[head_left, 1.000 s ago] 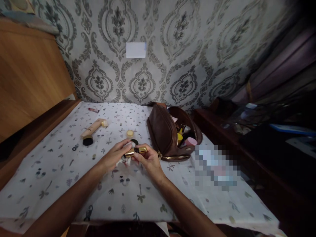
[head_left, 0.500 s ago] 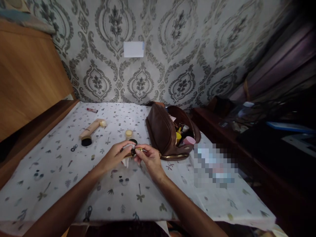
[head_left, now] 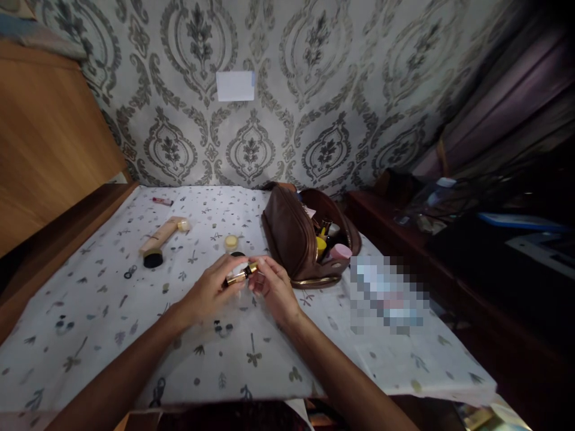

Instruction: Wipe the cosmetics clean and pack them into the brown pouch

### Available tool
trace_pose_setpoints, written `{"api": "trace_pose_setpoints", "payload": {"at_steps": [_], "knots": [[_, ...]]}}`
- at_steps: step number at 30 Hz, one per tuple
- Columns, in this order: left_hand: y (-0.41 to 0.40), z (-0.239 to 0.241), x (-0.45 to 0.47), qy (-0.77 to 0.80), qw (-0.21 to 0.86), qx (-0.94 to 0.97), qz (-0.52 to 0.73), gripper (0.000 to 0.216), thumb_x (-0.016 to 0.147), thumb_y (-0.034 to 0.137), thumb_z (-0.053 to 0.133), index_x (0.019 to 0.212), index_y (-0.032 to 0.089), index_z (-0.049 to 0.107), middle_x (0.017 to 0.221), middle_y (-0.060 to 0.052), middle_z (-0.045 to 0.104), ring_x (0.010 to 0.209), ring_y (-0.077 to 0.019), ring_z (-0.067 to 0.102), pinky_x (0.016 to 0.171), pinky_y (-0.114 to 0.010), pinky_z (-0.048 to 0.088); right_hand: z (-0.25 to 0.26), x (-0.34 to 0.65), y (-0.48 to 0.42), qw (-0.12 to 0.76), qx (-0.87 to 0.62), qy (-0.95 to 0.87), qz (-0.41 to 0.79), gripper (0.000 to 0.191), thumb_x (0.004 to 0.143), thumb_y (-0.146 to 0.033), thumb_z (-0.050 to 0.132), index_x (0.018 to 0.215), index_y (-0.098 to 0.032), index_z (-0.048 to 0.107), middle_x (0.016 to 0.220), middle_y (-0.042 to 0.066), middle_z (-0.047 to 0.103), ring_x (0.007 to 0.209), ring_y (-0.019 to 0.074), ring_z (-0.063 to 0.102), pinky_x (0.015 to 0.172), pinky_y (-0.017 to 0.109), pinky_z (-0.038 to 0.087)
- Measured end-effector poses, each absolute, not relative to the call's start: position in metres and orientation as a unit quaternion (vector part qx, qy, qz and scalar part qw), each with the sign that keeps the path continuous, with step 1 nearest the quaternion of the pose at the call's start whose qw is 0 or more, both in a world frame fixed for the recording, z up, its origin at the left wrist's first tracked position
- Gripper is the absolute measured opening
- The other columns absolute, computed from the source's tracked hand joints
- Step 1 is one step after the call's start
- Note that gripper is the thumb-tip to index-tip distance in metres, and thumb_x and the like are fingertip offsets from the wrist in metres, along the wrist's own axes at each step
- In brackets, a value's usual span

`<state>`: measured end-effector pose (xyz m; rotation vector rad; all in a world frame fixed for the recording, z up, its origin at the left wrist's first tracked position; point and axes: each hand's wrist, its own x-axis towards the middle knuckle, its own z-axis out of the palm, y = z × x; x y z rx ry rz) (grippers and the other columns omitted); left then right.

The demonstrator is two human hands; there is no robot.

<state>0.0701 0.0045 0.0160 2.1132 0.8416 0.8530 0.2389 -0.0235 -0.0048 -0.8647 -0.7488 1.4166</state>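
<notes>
Between my two hands is a slim gold-and-black cosmetic tube (head_left: pixel 237 277), shaped like a lipstick, tilted up toward the right. My left hand (head_left: pixel 212 286) grips its lower left part, with a bit of white material showing at the fingers. The fingertips of my right hand (head_left: pixel 277 288) pinch its upper right end. Just beyond the hands, a small jar with a pale yellow top (head_left: pixel 230 242) stands on the cloth. A dark round lid (head_left: pixel 238 254) near it is partly hidden by my fingers.
An unzipped brown cosmetic bag (head_left: pixel 287 230) holds several items, including a pink-capped one (head_left: pixel 340 252). To the left lie a beige tube (head_left: pixel 160 236), a black-and-gold jar (head_left: pixel 153 258) and a small red tube (head_left: pixel 162 202). A pixelated object (head_left: pixel 389 294) lies at right.
The gold-and-black tube has turned and shows more of its length between my hands. The white material at my left fingers shows less. The view has shifted slightly.
</notes>
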Motion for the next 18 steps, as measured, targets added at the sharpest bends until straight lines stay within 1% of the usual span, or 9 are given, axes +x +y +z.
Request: {"api": "trace_pose_setpoints", "payload": {"at_steps": [2, 4, 5, 7, 10, 12, 15, 16, 18], "knots": [[0.005, 0.020, 0.069, 0.343, 0.408, 0.783, 0.322, 0.040, 0.090, 0.033, 0.058, 0.129, 0.023, 0.058, 0.098, -0.005, 0.064, 0.073, -0.0163, 0.062, 0.066, -0.025, 0.053, -0.002, 0.239, -0.025, 0.614, -0.355, -0.332, 0.622, 0.041, 0.068, -0.052, 0.080, 0.091, -0.019, 0.070, 0.065, -0.003, 0.063, 0.051, 0.0092, 0.055, 0.044, 0.020, 0.036], [0.006, 0.021, 0.068, 0.356, 0.454, 0.753, 0.316, 0.041, 0.091, 0.037, 0.057, 0.129, 0.022, 0.057, 0.092, -0.003, 0.063, 0.053, -0.0099, 0.054, 0.047, -0.021, 0.047, 0.000, 0.239, -0.025, 0.613, -0.348, -0.351, 0.617, 0.041, 0.068, -0.051, 0.080, 0.090, -0.018, 0.071, 0.067, -0.002, 0.064, 0.051, 0.0090, 0.055, 0.044, 0.019, 0.036], [0.007, 0.021, 0.067, 0.355, 0.462, 0.747, 0.320, 0.041, 0.091, 0.039, 0.057, 0.128, 0.021, 0.057, 0.093, -0.003, 0.063, 0.049, -0.0077, 0.051, 0.043, -0.020, 0.044, 0.000, 0.239, -0.025, 0.614, -0.351, -0.360, 0.609, 0.040, 0.068, -0.052, 0.080, 0.087, -0.017, 0.070, 0.066, -0.002, 0.064, 0.050, 0.0086, 0.054, 0.043, 0.019, 0.035], [0.008, 0.018, 0.067, 0.337, 0.447, 0.754, 0.343, 0.037, 0.092, 0.039, 0.056, 0.125, 0.021, 0.059, 0.099, -0.004, 0.061, 0.047, -0.0052, 0.050, 0.041, -0.018, 0.044, -0.001, 0.239, -0.025, 0.617, -0.366, -0.368, 0.592, 0.040, 0.068, -0.054, 0.079, 0.079, -0.017, 0.068, 0.064, -0.001, 0.065, 0.046, 0.0077, 0.053, 0.041, 0.019, 0.034], [0.008, 0.012, 0.068, 0.293, 0.383, 0.788, 0.383, 0.029, 0.096, 0.036, 0.051, 0.120, 0.022, 0.062, 0.101, -0.004, 0.060, 0.050, -0.0047, 0.051, 0.043, -0.018, 0.046, -0.002, 0.237, -0.024, 0.617, -0.387, -0.348, 0.591, 0.044, 0.066, -0.056, 0.079, 0.067, -0.017, 0.060, 0.058, -0.002, 0.064, 0.041, 0.0061, 0.049, 0.037, 0.017, 0.029], [0.008, 0.007, 0.069, 0.268, 0.329, 0.812, 0.402, 0.026, 0.098, 0.031, 0.048, 0.118, 0.022, 0.062, 0.100, -0.005, 0.060, 0.060, -0.0080, 0.057, 0.050, -0.019, 0.051, -0.003, 0.236, -0.024, 0.616, -0.399, -0.332, 0.593, 0.047, 0.064, -0.058, 0.080, 0.063, -0.017, 0.056, 0.055, -0.003, 0.062, 0.038, 0.0053, 0.047, 0.035, 0.017, 0.026], [0.007, 0.001, 0.071, 0.242, 0.243, 0.845, 0.409, 0.027, 0.098, 0.027, 0.049, 0.122, 0.024, 0.060, 0.104, -0.006, 0.061, 0.087, -0.0152, 0.064, 0.072, -0.026, 0.058, -0.004, 0.237, -0.024, 0.619, -0.418, -0.315, 0.585, 0.049, 0.062, -0.059, 0.081, 0.060, -0.017, 0.054, 0.051, -0.004, 0.059, 0.036, 0.0046, 0.045, 0.033, 0.016, 0.023], [0.007, -0.001, 0.072, 0.234, 0.217, 0.857, 0.405, 0.030, 0.097, 0.027, 0.052, 0.126, 0.025, 0.058, 0.108, -0.007, 0.061, 0.095, -0.0173, 0.064, 0.079, -0.030, 0.058, -0.005, 0.238, -0.024, 0.622, -0.422, -0.309, 0.583, 0.050, 0.061, -0.059, 0.081, 0.060, -0.017, 0.054, 0.050, -0.004, 0.058, 0.035, 0.0045, 0.044, 0.033, 0.016, 0.023], [0.007, -0.005, 0.073, 0.228, 0.177, 0.874, 0.391, 0.039, 0.094, 0.026, 0.056, 0.133, 0.025, 0.052, 0.116, -0.009, 0.059, 0.106, -0.0203, 0.062, 0.088, -0.034, 0.056, -0.005, 0.240, -0.022, 0.627, -0.424, -0.292, 0.585, 0.051, 0.060, -0.060, 0.081, 0.059, -0.017, 0.053, 0.049, -0.005, 0.056, 0.035, 0.0043, 0.044, 0.033, 0.016, 0.022]]}}
